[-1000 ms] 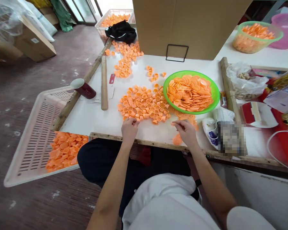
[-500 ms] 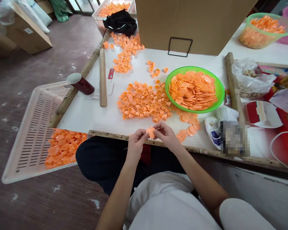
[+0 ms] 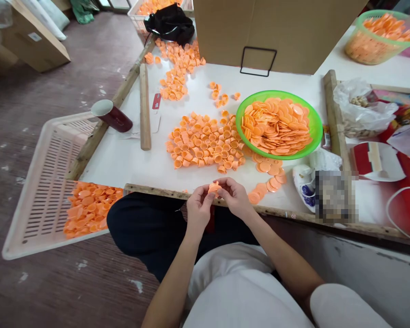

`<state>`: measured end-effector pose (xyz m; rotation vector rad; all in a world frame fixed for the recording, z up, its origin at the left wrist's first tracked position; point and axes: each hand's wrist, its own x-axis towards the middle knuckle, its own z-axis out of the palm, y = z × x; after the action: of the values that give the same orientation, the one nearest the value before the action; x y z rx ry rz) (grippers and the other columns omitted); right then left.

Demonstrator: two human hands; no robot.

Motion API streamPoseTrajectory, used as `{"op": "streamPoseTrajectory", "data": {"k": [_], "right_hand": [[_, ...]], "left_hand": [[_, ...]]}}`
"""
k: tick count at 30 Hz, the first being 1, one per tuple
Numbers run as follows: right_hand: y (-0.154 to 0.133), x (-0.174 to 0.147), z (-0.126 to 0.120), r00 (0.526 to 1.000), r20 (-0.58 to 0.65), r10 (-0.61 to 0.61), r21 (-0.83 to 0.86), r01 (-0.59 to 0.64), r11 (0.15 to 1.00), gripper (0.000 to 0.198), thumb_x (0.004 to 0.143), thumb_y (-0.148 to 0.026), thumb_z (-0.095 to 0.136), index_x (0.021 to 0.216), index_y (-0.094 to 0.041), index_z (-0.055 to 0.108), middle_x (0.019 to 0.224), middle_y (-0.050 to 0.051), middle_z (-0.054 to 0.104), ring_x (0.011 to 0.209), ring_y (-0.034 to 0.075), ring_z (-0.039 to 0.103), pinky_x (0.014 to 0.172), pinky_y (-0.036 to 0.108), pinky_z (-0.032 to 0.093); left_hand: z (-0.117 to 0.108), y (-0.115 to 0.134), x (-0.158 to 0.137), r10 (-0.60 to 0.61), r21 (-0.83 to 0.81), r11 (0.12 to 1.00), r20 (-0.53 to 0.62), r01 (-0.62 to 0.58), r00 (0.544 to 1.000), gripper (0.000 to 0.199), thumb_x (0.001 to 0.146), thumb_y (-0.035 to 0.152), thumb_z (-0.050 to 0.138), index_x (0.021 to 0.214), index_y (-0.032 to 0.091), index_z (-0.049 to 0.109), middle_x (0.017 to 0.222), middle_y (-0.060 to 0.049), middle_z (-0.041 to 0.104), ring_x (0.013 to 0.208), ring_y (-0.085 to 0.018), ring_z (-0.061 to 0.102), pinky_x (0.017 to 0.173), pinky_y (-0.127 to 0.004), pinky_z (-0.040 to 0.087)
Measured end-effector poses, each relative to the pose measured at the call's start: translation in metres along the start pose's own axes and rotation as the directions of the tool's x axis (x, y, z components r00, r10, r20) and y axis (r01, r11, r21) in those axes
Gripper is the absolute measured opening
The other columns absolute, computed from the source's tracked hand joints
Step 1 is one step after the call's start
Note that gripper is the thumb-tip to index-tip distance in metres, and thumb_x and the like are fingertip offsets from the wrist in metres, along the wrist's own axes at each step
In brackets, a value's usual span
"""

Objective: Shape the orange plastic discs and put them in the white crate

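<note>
Between my fingertips at the table's front edge is a small orange plastic piece (image 3: pixel 214 188); its exact shape is partly covered by my fingers. My left hand (image 3: pixel 198 205) pinches it from the left and my right hand (image 3: pixel 235 197) from the right. Just beyond my hands lies a pile of small orange plastic cups (image 3: pixel 205 143). Flat orange discs (image 3: pixel 271 182) trail along the table to the right of my right hand. More discs are heaped in a bright green bowl (image 3: pixel 317 143) behind them.
Left of the table, a pale slatted crate (image 3: pixel 37 200) holds orange pieces. A dark red mug (image 3: pixel 118 119) lies tilted near a wooden bar (image 3: pixel 144 109). At the back stands a large cardboard box (image 3: pixel 225 36). Wooden strips (image 3: pixel 335 118) edge the table; bags clutter its right side.
The orange piece has turned between my fingers and now shows a different side. My left hand has shifted slightly to the right and the view has tilted a little.
</note>
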<state>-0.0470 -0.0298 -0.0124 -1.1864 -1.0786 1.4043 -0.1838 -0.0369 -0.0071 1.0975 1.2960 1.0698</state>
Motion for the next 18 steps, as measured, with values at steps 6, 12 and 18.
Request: {"op": "streamPoseTrajectory", "data": {"k": [6, 12, 18], "right_hand": [[-0.0048, -0.0037, -0.0018, 0.996, 0.076, 0.043, 0.084, -0.05, 0.995, 0.034, 0.079, -0.046, 0.068, 0.101, -0.021, 0.062, 0.089, 0.002, 0.064, 0.081, 0.015, 0.062, 0.077, 0.03, 0.051], [-0.0065, -0.0036, -0.002, 0.997, 0.021, 0.074, 0.088, -0.076, 0.993, 0.031, 0.078, -0.049, 0.067, 0.083, -0.018, 0.063, 0.074, 0.0, 0.062, 0.068, 0.013, 0.058, 0.066, 0.026, 0.048], [-0.0059, 0.0006, -0.0044, 0.99, 0.075, 0.118, 0.062, -0.123, 0.99, 0.031, 0.076, -0.048, 0.069, 0.084, -0.019, 0.062, 0.075, 0.0, 0.062, 0.069, 0.013, 0.057, 0.065, 0.027, 0.049]], "left_hand": [[-0.0013, 0.001, -0.0021, -0.021, -0.077, 0.997, 0.071, 0.026, 0.997, 0.026, 0.082, 0.038, 0.064, 0.094, 0.015, 0.067, 0.085, -0.004, 0.067, 0.079, -0.017, 0.061, 0.074, -0.026, 0.047], [0.0042, 0.0071, -0.0072, -0.058, -0.029, 0.998, 0.083, 0.061, 0.995, 0.028, 0.078, 0.04, 0.067, 0.09, 0.014, 0.067, 0.072, -0.001, 0.061, 0.065, -0.013, 0.052, 0.062, -0.024, 0.041], [0.0042, -0.0005, -0.0044, -0.115, -0.157, 0.979, 0.1, 0.13, 0.988, 0.028, 0.079, 0.042, 0.067, 0.084, 0.015, 0.067, 0.066, 0.0, 0.057, 0.064, -0.012, 0.049, 0.062, -0.023, 0.039]]}}
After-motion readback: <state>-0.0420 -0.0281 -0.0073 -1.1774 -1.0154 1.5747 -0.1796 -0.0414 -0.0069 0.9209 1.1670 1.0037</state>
